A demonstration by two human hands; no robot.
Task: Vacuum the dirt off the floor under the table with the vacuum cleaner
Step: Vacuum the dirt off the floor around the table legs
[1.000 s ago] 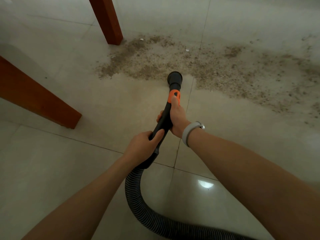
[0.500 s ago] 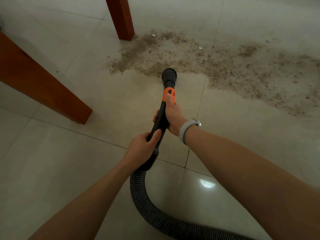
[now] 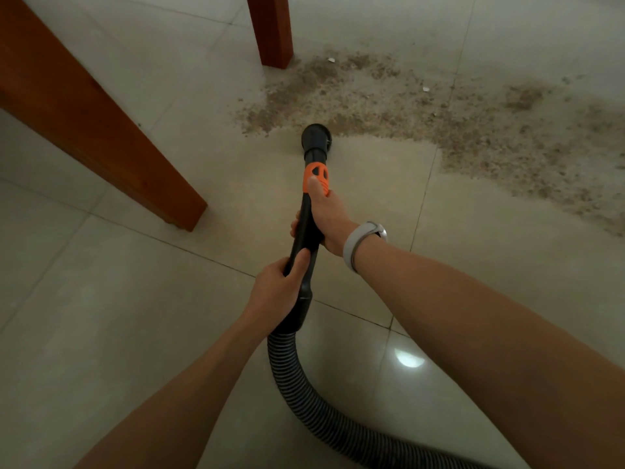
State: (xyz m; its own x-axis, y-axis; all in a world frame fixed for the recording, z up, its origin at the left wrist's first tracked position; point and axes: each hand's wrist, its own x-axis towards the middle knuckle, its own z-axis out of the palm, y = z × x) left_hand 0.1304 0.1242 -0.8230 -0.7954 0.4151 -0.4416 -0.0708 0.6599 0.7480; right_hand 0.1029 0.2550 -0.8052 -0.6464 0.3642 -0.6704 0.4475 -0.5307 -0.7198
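While both hands clasp the black vacuum wand (image 3: 306, 228), left hand (image 3: 275, 294) fingers wrapped near ribbed hose (image 3: 304, 394), right hand (image 3: 326, 218) fingers closed below orange collar (image 3: 316, 176), round nozzle (image 3: 315, 137) touching dirt patch (image 3: 439, 120) edge, wooden table leg (image 3: 272, 28) beside dirt.

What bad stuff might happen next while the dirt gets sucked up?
1. The nozzle sits at the near edge of the dirt; a fast push might scatter grains instead of sucking them up.
2. Dirt lies right against the far table leg, so the nozzle may bump the wood there.
3. The hose loops on the floor behind both hands, left hand and right hand, and could drag or snag.
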